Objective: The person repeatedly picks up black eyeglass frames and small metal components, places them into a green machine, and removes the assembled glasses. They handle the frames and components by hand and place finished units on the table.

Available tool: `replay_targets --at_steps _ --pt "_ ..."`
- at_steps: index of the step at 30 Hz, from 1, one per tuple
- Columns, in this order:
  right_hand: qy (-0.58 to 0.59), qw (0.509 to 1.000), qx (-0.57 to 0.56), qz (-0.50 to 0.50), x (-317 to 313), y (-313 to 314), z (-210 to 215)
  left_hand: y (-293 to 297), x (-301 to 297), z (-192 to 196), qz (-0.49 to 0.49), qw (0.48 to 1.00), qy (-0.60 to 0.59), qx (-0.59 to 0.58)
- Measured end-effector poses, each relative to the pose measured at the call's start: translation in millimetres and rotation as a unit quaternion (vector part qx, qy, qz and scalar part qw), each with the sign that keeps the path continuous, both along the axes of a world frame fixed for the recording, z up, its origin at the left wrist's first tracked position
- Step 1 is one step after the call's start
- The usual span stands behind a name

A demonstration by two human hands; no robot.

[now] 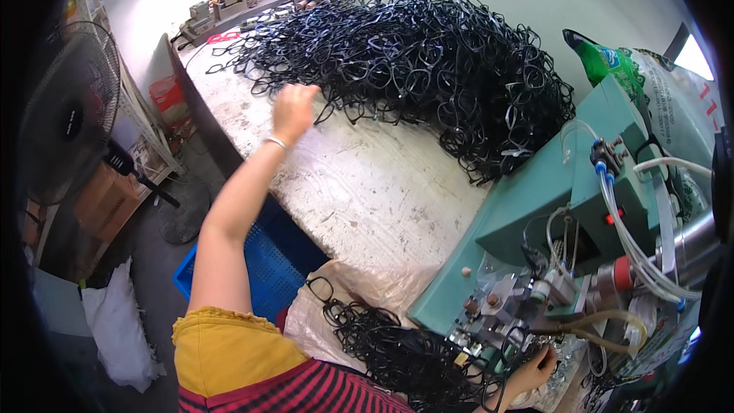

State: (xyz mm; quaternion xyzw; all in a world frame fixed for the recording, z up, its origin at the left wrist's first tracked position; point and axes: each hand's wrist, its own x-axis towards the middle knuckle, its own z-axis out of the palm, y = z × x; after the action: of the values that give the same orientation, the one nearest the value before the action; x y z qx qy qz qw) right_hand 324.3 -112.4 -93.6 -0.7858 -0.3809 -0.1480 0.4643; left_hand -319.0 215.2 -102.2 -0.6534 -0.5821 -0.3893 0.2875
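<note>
Head view: black, plastic-looking eyeglass frames [428, 61] along the white bench's [382, 183] far edge seem light, springy; I'd pinch bridges. Left hand [295, 111], right hand [533, 372]: I can't tell their grasp.

Head-worn left fisheye, facing down and forward, near above worktable [382, 199], left hand [293, 113] and right hand [533, 371] within its sweep

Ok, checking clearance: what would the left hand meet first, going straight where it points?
Likely the pile of black glasses frames; depth is unclear, so the left hand may be touching it.
</note>
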Motion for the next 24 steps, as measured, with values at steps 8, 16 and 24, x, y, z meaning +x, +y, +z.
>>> replay_targets --at_steps 8,16,24 --pt "0.046 0.999 0.002 -0.01 -4.4 -6.4 -0.5 17.5 -30.9 -28.2 -0.049 0.967 0.085 -0.233" --pt "0.031 0.998 -0.003 0.047 6.1 -7.3 -9.0 -55.1 133.3 -12.6 -0.14 0.933 0.035 -0.33" --pt "0.073 0.979 0.044 0.187 -49.8 -6.3 58.1 -107.9 229.7 -10.6 -0.272 0.811 -0.445 -0.264"
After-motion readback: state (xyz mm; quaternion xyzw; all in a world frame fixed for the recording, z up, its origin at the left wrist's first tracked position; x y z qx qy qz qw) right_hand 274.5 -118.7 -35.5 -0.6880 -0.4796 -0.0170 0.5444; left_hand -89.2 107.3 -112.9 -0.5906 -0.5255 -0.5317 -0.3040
